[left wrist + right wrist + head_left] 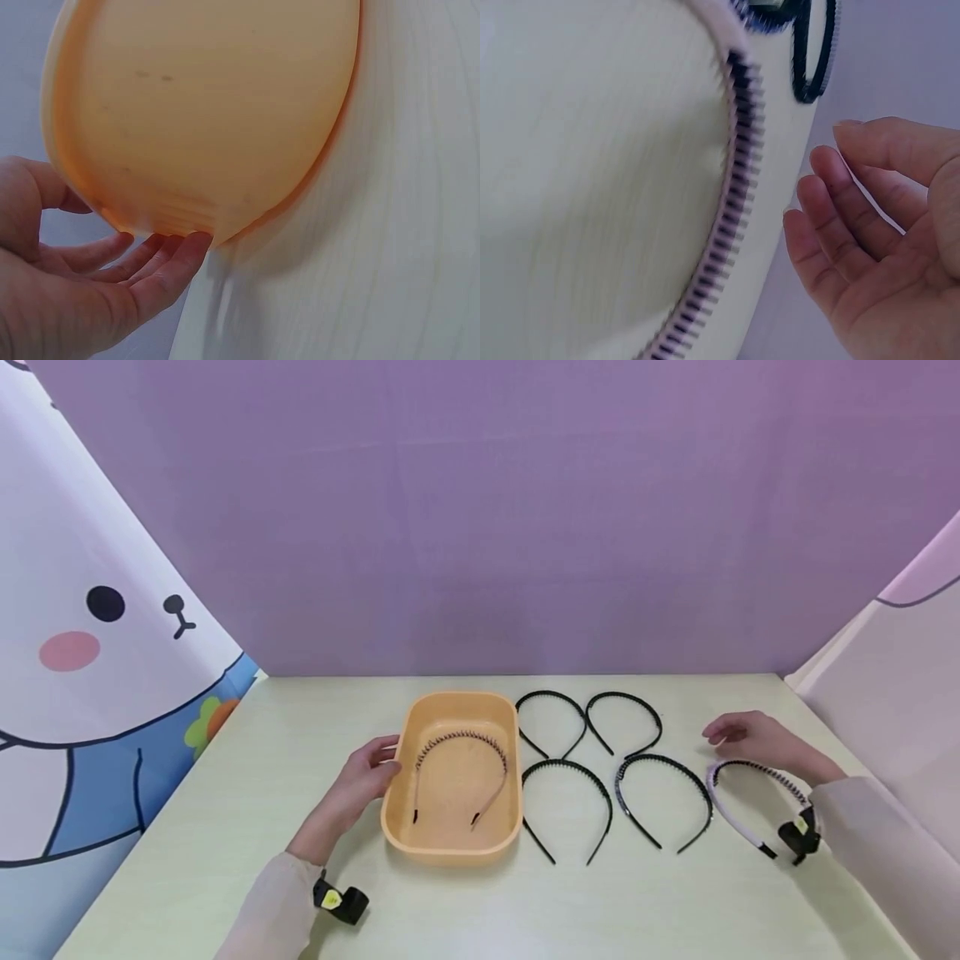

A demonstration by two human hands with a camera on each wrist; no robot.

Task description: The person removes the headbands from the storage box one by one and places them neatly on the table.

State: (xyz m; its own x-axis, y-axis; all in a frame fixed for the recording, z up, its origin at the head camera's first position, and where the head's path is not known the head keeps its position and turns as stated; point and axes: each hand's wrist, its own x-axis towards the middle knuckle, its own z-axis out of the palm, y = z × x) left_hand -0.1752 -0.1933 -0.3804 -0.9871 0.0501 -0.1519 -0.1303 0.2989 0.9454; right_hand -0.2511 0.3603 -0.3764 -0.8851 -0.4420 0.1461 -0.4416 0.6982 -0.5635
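Note:
My left hand (367, 777) holds the left side of an orange plastic basin (456, 852), thumb at the rim and fingers against the outer wall in the left wrist view. Inside the basin lies a thin toothed headband (461, 735), pinkish with dark tips. At the right, my right hand (757, 742) hovers with loosely bent fingers and holds nothing. Just below it on the table is a pale lilac headband with dark teeth (731, 818), partly covered by the forearm and wrist camera. In the right wrist view this toothed band (735, 172) runs beside the fingertips.
Several black headbands lie between the basin and the right hand: two at the back, (551, 693) and beside it, and two in front, one of them (663, 757) with a glittery side. A purple wall (525, 527) rises behind the pale table (285, 718).

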